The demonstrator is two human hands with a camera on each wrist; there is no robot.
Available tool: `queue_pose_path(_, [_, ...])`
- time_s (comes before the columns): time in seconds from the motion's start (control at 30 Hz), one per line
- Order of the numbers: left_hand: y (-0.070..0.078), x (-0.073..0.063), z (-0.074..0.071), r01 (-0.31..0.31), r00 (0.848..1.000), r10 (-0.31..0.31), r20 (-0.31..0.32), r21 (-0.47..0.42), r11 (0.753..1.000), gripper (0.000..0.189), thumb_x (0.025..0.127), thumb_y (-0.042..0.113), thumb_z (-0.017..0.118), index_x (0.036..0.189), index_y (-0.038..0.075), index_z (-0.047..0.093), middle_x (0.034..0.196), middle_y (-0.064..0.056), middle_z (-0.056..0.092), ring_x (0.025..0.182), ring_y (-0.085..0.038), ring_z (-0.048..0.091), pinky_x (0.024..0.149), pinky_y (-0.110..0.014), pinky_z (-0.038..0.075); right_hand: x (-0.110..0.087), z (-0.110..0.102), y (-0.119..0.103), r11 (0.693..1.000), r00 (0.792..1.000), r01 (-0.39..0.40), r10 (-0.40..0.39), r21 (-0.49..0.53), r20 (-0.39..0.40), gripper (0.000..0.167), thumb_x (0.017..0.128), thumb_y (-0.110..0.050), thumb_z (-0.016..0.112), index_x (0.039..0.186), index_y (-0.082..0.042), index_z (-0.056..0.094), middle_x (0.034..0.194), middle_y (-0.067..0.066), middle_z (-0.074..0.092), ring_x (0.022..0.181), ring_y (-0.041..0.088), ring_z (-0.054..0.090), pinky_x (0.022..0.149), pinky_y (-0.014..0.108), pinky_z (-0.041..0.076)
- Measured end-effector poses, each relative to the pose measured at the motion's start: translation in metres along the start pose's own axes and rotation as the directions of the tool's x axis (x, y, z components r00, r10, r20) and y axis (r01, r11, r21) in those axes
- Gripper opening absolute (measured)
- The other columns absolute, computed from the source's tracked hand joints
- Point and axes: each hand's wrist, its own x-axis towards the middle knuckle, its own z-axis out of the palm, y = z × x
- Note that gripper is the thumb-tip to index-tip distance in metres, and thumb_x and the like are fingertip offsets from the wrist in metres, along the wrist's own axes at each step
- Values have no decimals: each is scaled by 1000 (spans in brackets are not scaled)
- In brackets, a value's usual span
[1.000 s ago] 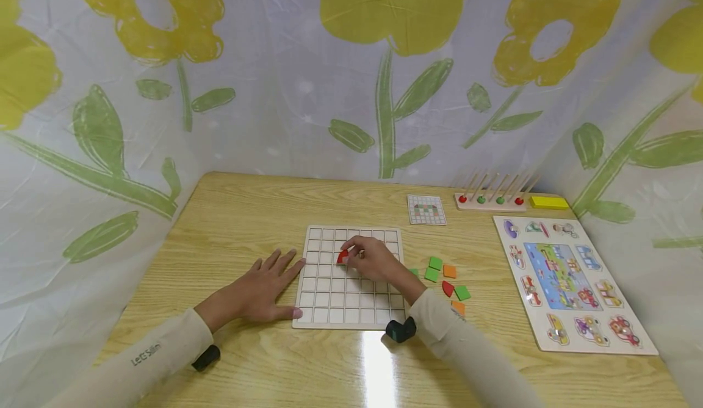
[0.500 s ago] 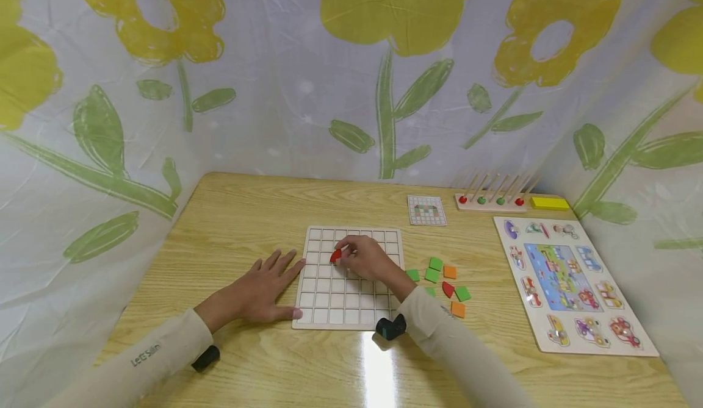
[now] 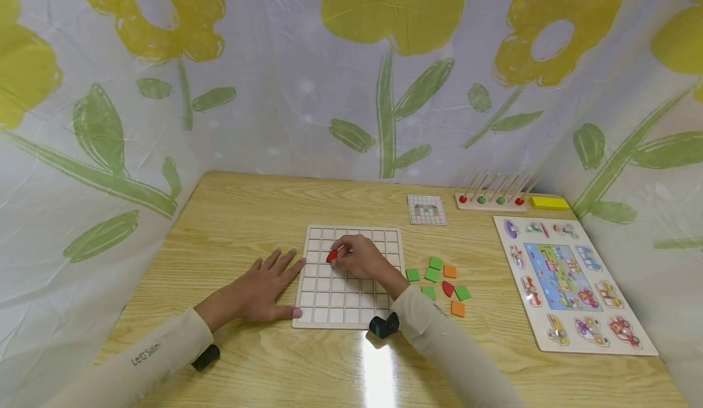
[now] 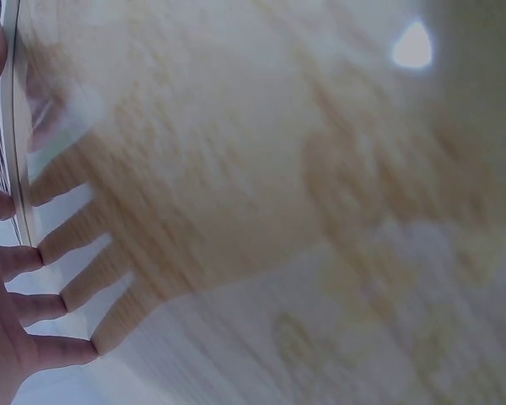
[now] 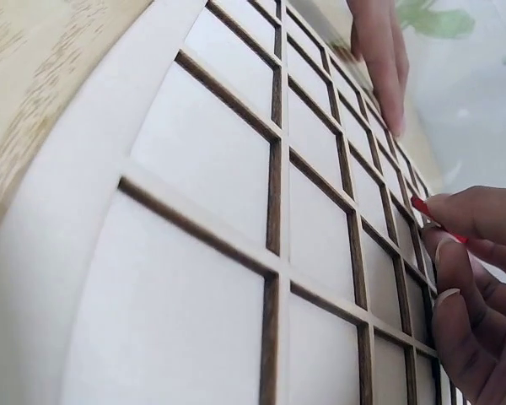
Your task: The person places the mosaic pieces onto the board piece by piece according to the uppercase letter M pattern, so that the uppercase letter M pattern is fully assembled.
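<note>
My right hand [image 3: 359,258] pinches a red quarter-circle tile [image 3: 332,256] between thumb and fingers, low over the upper left part of a white wooden grid board [image 3: 321,316]. In the right wrist view the red tile [image 5: 418,205] shows as a thin edge at the fingertips, close to the dark-lined cells. My left hand [image 3: 263,289] lies spread on the table with straight fingers, its thumb and index fingertip at the board's left edge. The left wrist view shows those fingers [image 4: 46,308] stretched over the glossy tabletop.
Right of the board lie several green tiles [image 3: 432,274], orange tiles [image 3: 457,308] and another red quarter-circle tile [image 3: 448,289]. Behind them is a small pattern card [image 3: 426,210]. A peg stand [image 3: 490,203], a yellow block [image 3: 549,203] and a picture puzzle board [image 3: 571,286] occupy the right side.
My right hand has slid a little left over the board with the red tile, uncovering green tiles beside its forearm. The left hand has stayed in place.
</note>
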Motion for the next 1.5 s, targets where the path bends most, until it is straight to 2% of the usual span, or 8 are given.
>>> queue_pose_path(0.33, [0, 0, -1, 3, 1000, -3, -1, 5, 1000, 100, 90, 75, 50, 162, 11, 21, 166, -21, 18, 150, -51, 18, 109, -74, 27, 4, 4, -6, 1000, 1000, 16, -16, -6, -15, 26, 86, -13, 80, 110, -9, 73, 86, -1, 67, 65, 10, 54, 61, 23, 45])
queue_pose_path(0.67, [-1, 0, 1, -2, 1000, 2, -4, 0, 1000, 100, 90, 76, 49, 162, 12, 21, 167, -20, 17, 150, -51, 17, 109, -73, 27, 7, 8, -6, 998, 1000, 17, -18, -53, -25, 22, 86, -12, 80, 106, -9, 75, 84, -4, 67, 71, 9, 56, 69, 23, 47])
queue_pose_path(0.87, [-1, 0, 1, -7, 1000, 7, -14, 6, 1000, 100, 90, 76, 49, 162, 12, 21, 166, -21, 17, 150, -51, 18, 109, -73, 27, 7, 7, -7, 997, 1000, 21, -22, -80, -13, 19, 87, -12, 79, 105, -11, 75, 82, -5, 66, 71, 9, 55, 70, 24, 46])
queue_pose_path(1.5, [0, 0, 0, -1, 1000, 1, -1, 7, 1000, 101, 90, 77, 48, 162, 13, 20, 167, -20, 17, 150, -51, 17, 108, -74, 27, 7, 5, -13, 988, 999, -36, 35, -151, -6, 19, 89, -17, 76, 108, -16, 77, 84, -6, 66, 68, 9, 55, 63, 24, 43])
